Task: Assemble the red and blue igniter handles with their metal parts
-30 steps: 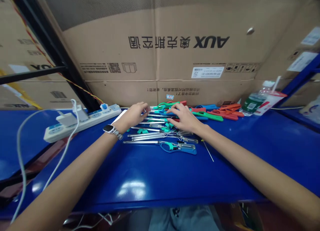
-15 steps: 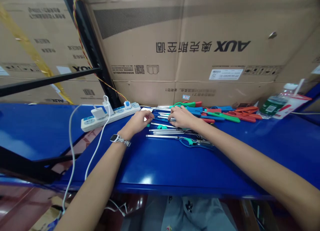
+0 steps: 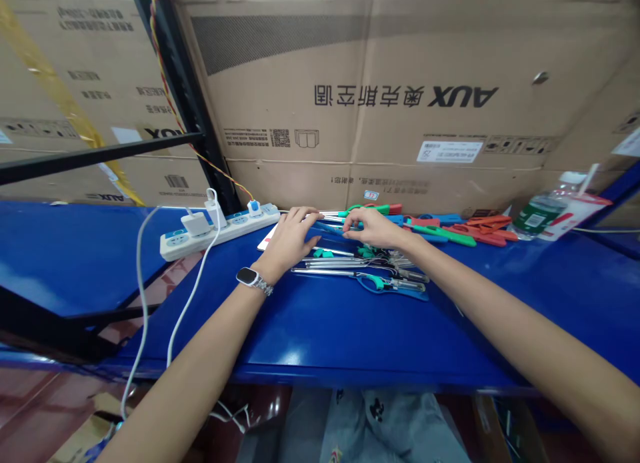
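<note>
Several long-necked lighters with metal tubes lie across the blue shelf, some taken apart with wires and loose green triggers (image 3: 325, 253) among them. The nearest lighter (image 3: 333, 273) has a green trigger and a blue handle half. My left hand (image 3: 293, 239) reaches over the tube ends, fingers stretched forward and thumb apart. Across from it my right hand (image 3: 377, 228) bends over the lighters, thumb and index finger curled close together near a blue part. What they pinch, if anything, is too small to make out. A white card (image 3: 267, 241) shows partly under my left hand.
Behind the pile, green, red and blue lighter handles (image 3: 483, 231) reach to the right. A bottle (image 3: 543, 213) stands at the far right beside a white and red cup. On the left are a white power strip (image 3: 220, 234) with plugs and cables, and a black rack post (image 3: 193, 96). Cardboard boxes back the shelf.
My left hand has moved right and forward, its fingers opening from a pinch and uncovering more of the white card. My right hand has lifted slightly, showing more green parts below it.
</note>
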Action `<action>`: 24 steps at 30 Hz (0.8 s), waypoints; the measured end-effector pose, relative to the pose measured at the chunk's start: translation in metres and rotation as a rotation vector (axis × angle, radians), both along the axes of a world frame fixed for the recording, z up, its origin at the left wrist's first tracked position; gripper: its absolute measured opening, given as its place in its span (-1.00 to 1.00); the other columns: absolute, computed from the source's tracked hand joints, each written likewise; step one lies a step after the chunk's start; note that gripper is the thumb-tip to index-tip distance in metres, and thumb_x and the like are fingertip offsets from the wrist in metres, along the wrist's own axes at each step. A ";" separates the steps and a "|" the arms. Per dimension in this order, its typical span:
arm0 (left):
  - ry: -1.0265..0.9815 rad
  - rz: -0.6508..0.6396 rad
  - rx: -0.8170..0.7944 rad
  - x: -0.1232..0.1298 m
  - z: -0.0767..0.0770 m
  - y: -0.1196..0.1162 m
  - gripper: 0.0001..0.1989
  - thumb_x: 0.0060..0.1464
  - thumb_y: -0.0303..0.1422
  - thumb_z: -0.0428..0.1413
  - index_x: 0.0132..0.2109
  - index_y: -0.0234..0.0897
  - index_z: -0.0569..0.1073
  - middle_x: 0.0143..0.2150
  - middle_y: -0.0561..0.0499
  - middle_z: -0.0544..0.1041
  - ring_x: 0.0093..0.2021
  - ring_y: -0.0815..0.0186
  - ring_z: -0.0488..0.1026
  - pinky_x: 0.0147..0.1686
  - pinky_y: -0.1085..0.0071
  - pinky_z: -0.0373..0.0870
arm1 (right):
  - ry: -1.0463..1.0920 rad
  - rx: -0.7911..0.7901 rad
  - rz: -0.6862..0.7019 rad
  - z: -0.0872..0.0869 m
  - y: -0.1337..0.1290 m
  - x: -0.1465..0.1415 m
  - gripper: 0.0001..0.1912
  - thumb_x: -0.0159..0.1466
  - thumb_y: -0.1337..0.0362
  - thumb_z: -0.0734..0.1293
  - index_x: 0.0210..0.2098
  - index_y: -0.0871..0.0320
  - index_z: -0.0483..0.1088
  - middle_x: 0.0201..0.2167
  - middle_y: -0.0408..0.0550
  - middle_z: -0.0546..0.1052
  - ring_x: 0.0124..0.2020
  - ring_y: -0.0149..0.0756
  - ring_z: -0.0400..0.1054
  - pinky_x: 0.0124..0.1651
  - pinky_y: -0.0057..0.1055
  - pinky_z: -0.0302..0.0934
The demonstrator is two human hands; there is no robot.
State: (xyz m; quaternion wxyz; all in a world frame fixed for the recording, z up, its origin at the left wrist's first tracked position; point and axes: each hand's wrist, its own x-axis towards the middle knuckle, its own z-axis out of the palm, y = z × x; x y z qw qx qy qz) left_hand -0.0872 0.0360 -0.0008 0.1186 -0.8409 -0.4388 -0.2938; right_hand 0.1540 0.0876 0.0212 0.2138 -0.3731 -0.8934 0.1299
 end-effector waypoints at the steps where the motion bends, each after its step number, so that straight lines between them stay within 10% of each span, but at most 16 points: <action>1: 0.030 0.008 0.018 0.002 0.003 -0.002 -0.64 0.27 -0.41 0.18 0.19 -0.27 0.43 0.17 -0.17 0.51 0.17 0.00 0.39 0.13 0.06 0.34 | 0.075 -0.049 0.022 0.001 -0.002 0.006 -0.98 0.24 0.31 0.41 -0.33 0.11 0.51 -0.26 -0.01 0.59 -0.16 -0.15 0.46 -0.06 -0.21 0.30; 10: 0.044 -0.168 0.091 0.025 0.013 -0.017 -0.73 0.41 -0.30 0.04 0.15 -0.25 0.48 -0.04 -0.14 0.60 -0.04 0.10 0.51 -0.01 0.15 0.40 | 0.463 -0.295 0.033 0.001 -0.043 0.057 -0.75 0.21 0.11 0.47 -0.28 0.10 0.41 -0.34 -0.10 0.57 -0.26 -0.18 0.50 -0.12 -0.15 0.39; 19: -0.393 -0.348 -0.427 0.082 0.018 -0.022 -0.75 0.33 -0.22 0.09 -0.12 -0.24 0.61 -0.20 -0.03 0.68 -0.24 0.26 0.57 -0.24 0.35 0.44 | 0.213 0.193 -0.070 -0.015 -0.094 0.085 -0.60 0.28 0.18 0.47 0.09 0.05 0.45 0.05 0.02 0.60 0.06 -0.06 0.48 0.14 -0.03 0.28; 24: -0.444 -0.366 -0.564 0.093 0.009 -0.023 -0.72 0.29 -0.17 0.10 -0.17 -0.24 0.61 -0.27 -0.03 0.66 -0.30 0.28 0.53 -0.28 0.34 0.42 | 0.165 0.172 -0.110 -0.024 -0.098 0.091 -0.66 0.28 0.16 0.49 0.04 0.02 0.52 0.03 0.00 0.62 0.07 -0.05 0.48 0.16 -0.02 0.26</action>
